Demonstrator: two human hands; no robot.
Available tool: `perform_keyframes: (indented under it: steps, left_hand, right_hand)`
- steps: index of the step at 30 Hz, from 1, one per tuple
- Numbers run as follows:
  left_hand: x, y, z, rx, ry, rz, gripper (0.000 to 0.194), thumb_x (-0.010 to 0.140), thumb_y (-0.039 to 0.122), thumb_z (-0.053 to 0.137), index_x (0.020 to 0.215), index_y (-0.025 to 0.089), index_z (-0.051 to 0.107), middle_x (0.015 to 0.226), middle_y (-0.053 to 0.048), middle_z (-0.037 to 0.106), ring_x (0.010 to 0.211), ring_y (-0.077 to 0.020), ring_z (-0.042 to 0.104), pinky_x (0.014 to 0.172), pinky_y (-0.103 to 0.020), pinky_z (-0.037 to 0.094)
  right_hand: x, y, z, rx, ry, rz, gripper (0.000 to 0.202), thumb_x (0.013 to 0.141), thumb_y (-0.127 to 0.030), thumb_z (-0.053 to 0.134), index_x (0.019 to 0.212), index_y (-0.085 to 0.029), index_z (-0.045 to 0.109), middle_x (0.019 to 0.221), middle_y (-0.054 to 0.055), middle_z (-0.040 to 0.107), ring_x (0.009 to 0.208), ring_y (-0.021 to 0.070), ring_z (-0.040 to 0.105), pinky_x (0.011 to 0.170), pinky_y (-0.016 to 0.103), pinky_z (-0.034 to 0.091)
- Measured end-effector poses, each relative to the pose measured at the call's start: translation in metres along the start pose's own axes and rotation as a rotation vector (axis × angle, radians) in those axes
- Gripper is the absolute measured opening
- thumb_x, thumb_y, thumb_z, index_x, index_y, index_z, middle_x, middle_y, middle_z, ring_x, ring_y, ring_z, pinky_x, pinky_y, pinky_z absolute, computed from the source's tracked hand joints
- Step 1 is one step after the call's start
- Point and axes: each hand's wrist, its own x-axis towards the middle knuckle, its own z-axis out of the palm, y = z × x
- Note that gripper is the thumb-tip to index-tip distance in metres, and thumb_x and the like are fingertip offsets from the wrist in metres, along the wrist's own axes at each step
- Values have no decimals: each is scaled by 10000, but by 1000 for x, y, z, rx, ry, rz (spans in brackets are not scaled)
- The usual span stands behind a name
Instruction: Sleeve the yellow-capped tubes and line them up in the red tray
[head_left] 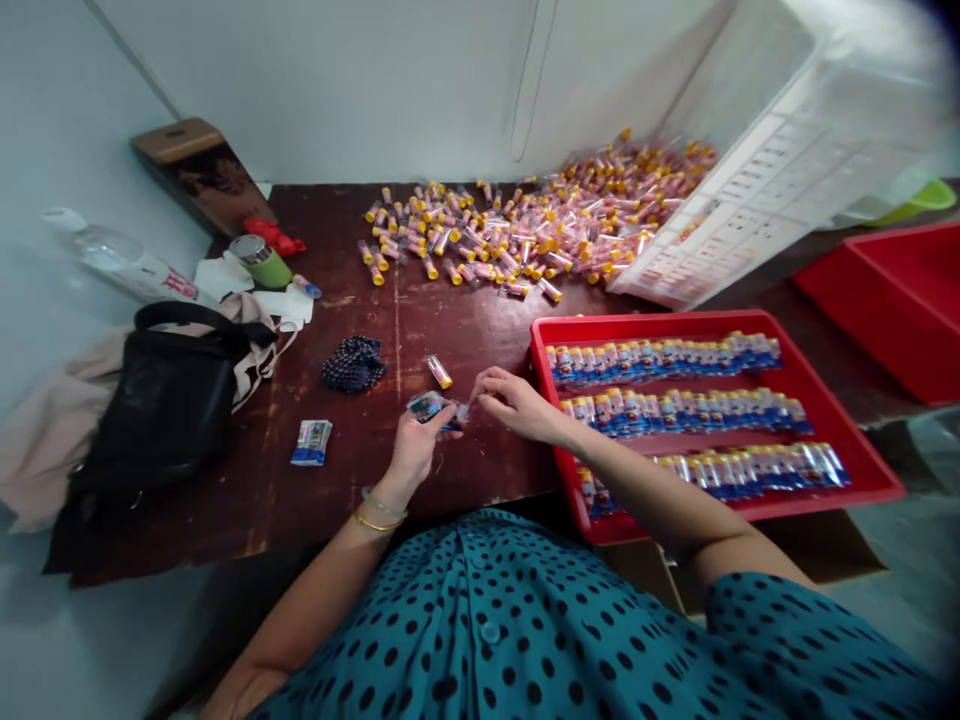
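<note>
My left hand (417,441) is closed on a small printed plastic packet (427,406), holding it above the dark red table (360,520). My right hand (510,402) is at the packet's right end, fingers pinched together at a clear bit of film there; what exactly lies between the fingertips is too small to make out. Just beyond both hands lies a single small tube with a yellow cap (439,372). A short stack of flat blue-and-white packets (311,442) rests to the left of my left hand.
On the right, a red tray (720,318) holds rows of filled packets. Many yellow-capped tubes (525,235) are heaped at the back, beside a tilted white crate (750,190). Leftward are a dark dotted cloth (354,363), a black bag (161,400) and a green jar (264,262).
</note>
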Motion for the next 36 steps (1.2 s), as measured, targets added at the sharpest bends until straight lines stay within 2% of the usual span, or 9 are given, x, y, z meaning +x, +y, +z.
perform_keyframes:
  steps: [2,5,9,12,17,20,24,32,36]
  left_hand:
    - [-5,-2,7,20,-28,5,366,573,335,885,818,140,696,752,-7,713,653,-164,682,544,-280,582]
    - [-10,-1,10,103,-121,-64,405,596,355,868,902,143,710,799,-21,719,647,-166,670,498,-283,575]
    - [-12,3,5,254,-257,-150,376,624,404,846,836,121,720,710,-26,694,546,-143,619,423,-245,508]
    - [-10,2,3,263,-258,-121,329,602,372,866,757,127,711,679,-16,673,568,-127,594,408,-205,456]
    - [-11,-1,4,192,-226,-173,359,480,282,926,663,153,646,627,27,622,550,-103,552,413,-184,402]
    - [-13,1,7,206,-273,-186,351,480,262,927,643,150,637,635,25,612,556,-100,546,435,-191,407]
    - [-14,2,11,233,-339,-151,312,517,254,914,631,153,643,648,13,616,554,-97,525,463,-203,407]
    - [-18,-4,15,243,-382,-73,264,556,238,896,628,159,654,625,29,614,571,-98,532,581,-230,441]
    - [-25,-8,28,286,-352,-104,280,647,313,857,829,149,721,705,2,678,605,-121,581,606,-249,467]
  right_hand:
    - [-3,-6,5,2,42,8,111,907,-221,590,854,-150,657,997,65,565,848,144,583,797,267,485]
    - [-6,-8,4,-25,26,1,116,913,-222,600,836,-148,646,997,67,554,805,137,571,766,270,488]
    - [-9,-5,-5,-29,3,-49,98,913,-199,592,874,-145,664,1010,80,555,904,166,590,855,308,491]
    - [-11,-2,-15,41,80,-53,158,916,-144,534,964,-154,684,1062,92,575,1008,183,592,929,338,478]
    - [-23,-1,-44,417,257,201,238,902,-286,622,1112,-176,648,940,32,656,772,124,599,752,275,518]
    - [-32,-5,-55,610,251,304,276,868,-352,680,1087,-185,664,910,11,676,727,102,593,716,246,515]
    - [-39,-8,-52,715,201,343,300,845,-368,708,1083,-187,678,924,9,695,762,102,617,726,241,513]
    - [-49,-6,-40,569,159,281,298,853,-373,694,1064,-165,667,983,25,697,870,136,643,822,279,513]
    - [-60,-12,-33,329,265,238,221,877,-344,671,1017,-178,635,948,22,690,858,147,638,801,277,509]
